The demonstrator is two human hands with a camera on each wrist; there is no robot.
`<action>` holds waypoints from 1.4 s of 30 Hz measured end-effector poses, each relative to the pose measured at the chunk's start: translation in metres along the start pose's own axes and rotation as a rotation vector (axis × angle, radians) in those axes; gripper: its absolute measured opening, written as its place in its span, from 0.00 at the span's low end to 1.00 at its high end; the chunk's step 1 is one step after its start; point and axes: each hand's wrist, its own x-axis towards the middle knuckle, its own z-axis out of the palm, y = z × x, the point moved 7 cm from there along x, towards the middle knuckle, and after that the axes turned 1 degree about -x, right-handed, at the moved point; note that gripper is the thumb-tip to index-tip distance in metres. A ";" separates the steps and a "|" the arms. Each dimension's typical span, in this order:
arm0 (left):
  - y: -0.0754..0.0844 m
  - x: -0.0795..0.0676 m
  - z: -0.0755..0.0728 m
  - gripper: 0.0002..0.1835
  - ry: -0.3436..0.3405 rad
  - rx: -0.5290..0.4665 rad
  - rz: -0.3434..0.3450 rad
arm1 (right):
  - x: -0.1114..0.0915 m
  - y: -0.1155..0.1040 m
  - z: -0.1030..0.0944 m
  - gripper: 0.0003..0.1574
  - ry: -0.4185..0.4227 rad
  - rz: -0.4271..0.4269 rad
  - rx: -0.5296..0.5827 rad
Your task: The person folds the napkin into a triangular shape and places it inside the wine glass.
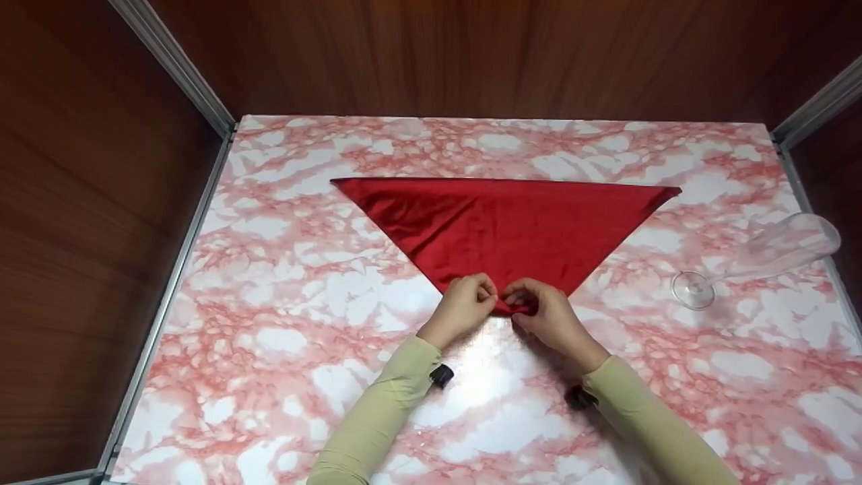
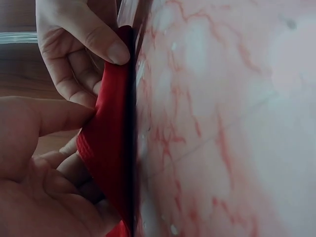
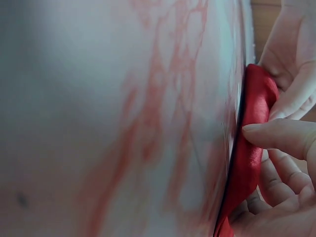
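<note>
A red satin cloth (image 1: 498,229), with a dark edge and a triangular outline, lies with its long straight side at the back and narrows toward the person. At its near end the cloth is turned up into a small fold (image 2: 106,143). My left hand (image 1: 465,306) pinches this fold between thumb and fingers from the left. Just beside it, my right hand (image 1: 545,313) grips the same fold, its thumb (image 3: 261,133) on the near face and its fingers behind. Both hands almost meet at the middle of the fold.
Right of the cloth is a clear stemmed glass (image 1: 801,239), its round foot (image 1: 693,289) on the table. The red-and-white marbled table (image 1: 269,404) is bordered by brown wood panels (image 1: 498,60) at the back and sides, with metal frame strips (image 1: 178,60) at the corners.
</note>
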 end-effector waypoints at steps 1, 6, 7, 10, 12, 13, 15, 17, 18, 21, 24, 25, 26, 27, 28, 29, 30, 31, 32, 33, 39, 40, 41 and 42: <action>0.000 0.000 0.000 0.01 -0.005 0.004 0.007 | 0.000 0.000 0.000 0.22 0.001 0.000 0.005; 0.002 -0.001 -0.001 0.03 -0.034 0.010 0.030 | 0.001 0.002 0.000 0.19 0.006 0.010 0.029; 0.003 -0.002 -0.001 0.03 -0.040 0.013 0.035 | 0.001 0.002 0.001 0.19 0.005 0.010 0.032; 0.005 -0.005 -0.003 0.01 -0.060 0.063 0.054 | 0.001 0.002 0.001 0.17 -0.001 0.021 0.052; 0.006 -0.007 -0.003 0.03 -0.078 0.107 0.063 | 0.001 0.002 0.001 0.16 -0.010 0.025 0.059; 0.006 -0.008 -0.004 0.05 -0.087 0.135 0.067 | 0.001 0.002 0.001 0.16 -0.013 0.031 0.061; 0.007 -0.010 -0.004 0.09 -0.104 0.187 0.072 | 0.001 0.002 0.001 0.16 -0.017 0.035 0.057; 0.007 -0.010 -0.004 0.13 -0.115 0.218 0.083 | 0.001 0.002 0.001 0.16 -0.019 0.035 0.051; 0.007 -0.010 -0.004 0.15 -0.117 0.230 0.092 | 0.001 0.002 0.000 0.16 -0.018 0.033 0.048; 0.009 -0.009 -0.003 0.20 -0.115 0.219 0.139 | 0.002 0.003 0.000 0.16 -0.018 0.026 0.042; 0.011 -0.008 -0.001 0.21 -0.117 0.146 0.195 | 0.002 0.004 0.000 0.16 -0.021 0.031 0.042; 0.011 -0.007 -0.001 0.22 -0.120 0.117 0.205 | 0.002 0.004 0.000 0.17 -0.024 0.035 0.045; 0.011 -0.007 0.000 0.21 -0.123 0.082 0.210 | 0.002 0.003 0.000 0.17 -0.024 0.041 0.054; 0.010 -0.006 0.000 0.21 -0.127 0.053 0.212 | 0.002 0.002 0.000 0.17 -0.026 0.044 0.062; 0.010 -0.006 0.000 0.22 -0.130 0.028 0.212 | 0.001 -0.001 -0.001 0.17 -0.027 0.048 0.069; 0.009 -0.006 0.001 0.22 -0.132 0.010 0.207 | 0.001 -0.005 -0.002 0.17 -0.030 0.050 0.078; 0.008 -0.005 0.001 0.22 -0.133 -0.007 0.200 | 0.000 -0.009 -0.003 0.17 -0.032 0.051 0.087; 0.008 -0.005 0.001 0.23 -0.134 -0.019 0.196 | -0.001 -0.014 -0.004 0.17 -0.033 0.052 0.096; 0.008 -0.005 0.001 0.23 -0.135 -0.029 0.194 | -0.002 -0.018 -0.005 0.17 -0.034 0.054 0.102; 0.007 -0.005 0.001 0.23 -0.135 -0.032 0.193 | -0.003 -0.023 -0.006 0.16 -0.036 0.054 0.105; 0.006 -0.003 0.003 0.19 -0.128 -0.043 0.195 | -0.002 -0.017 -0.006 0.15 -0.027 0.053 0.138; 0.006 -0.003 0.003 0.19 -0.125 -0.043 0.193 | -0.001 -0.012 -0.006 0.15 -0.024 0.056 0.144; 0.006 -0.002 0.003 0.19 -0.122 -0.043 0.192 | 0.000 -0.007 -0.006 0.15 -0.023 0.057 0.150; 0.005 -0.002 0.003 0.18 -0.120 -0.043 0.189 | 0.001 -0.002 -0.005 0.15 -0.020 0.060 0.151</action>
